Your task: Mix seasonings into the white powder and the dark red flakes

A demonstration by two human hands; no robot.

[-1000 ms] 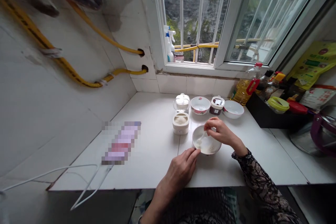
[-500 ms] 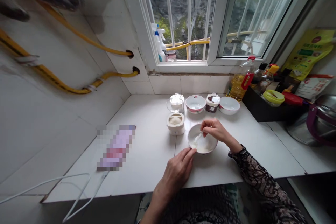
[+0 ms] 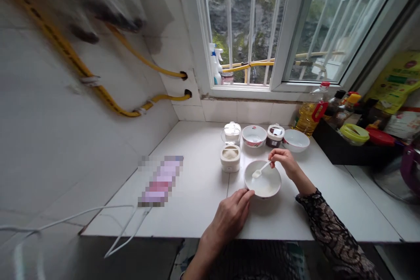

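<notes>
A white bowl [image 3: 274, 190] stands on the counter in front of me, with a little whitish content at its bottom that I cannot identify. My right hand [image 3: 282, 161] pinches the handle of a small white spoon [image 3: 257, 174], whose head is tilted over the inside of the bowl. At the near left rim, my left hand [image 3: 231, 215] holds the bowl with thumb and fingers. Just left of the bowl is an open white canister [image 3: 230, 165] with pale grains inside.
Behind stand a second white canister [image 3: 232, 132], a patterned bowl [image 3: 254, 136], a jar with dark content [image 3: 274, 137] and another bowl [image 3: 296, 141]. An oil bottle [image 3: 308, 116] and a black condiment box [image 3: 331, 146] are at right. A blurred-out phone-like object [image 3: 164, 179] with a cable lies left.
My right hand has lifted the spoon from the bowl's bottom and drawn it slightly back, so the spoon head now shows clearly. The left hand stays at the rim. The whole view has shifted.
</notes>
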